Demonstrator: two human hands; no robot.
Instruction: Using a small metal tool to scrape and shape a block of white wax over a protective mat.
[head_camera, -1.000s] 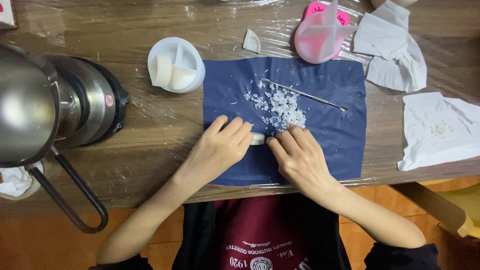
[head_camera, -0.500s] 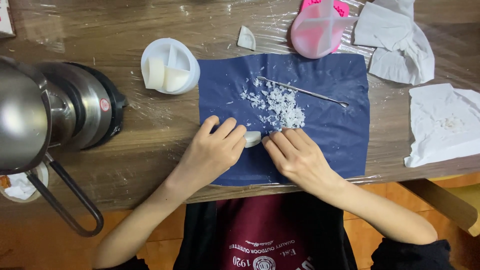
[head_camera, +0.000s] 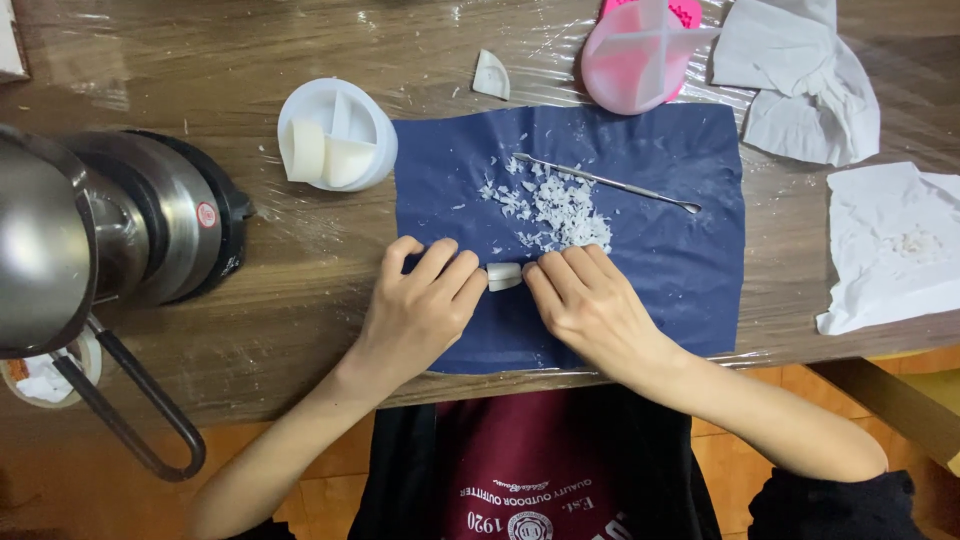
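There is a single view, worn on the person's head and looking almost straight down onto a wooden table wrapped in clear film (head_camera: 300, 290). The person's own torso fills the bottom edge, so the far side of the table lies at the top of the frame. A dark blue cloth (head_camera: 660, 250) sits near the middle of the view and serves as its centre. The camera stands close, about at arm's reach above the cloth, and the table runs past the frame at left, right and top.
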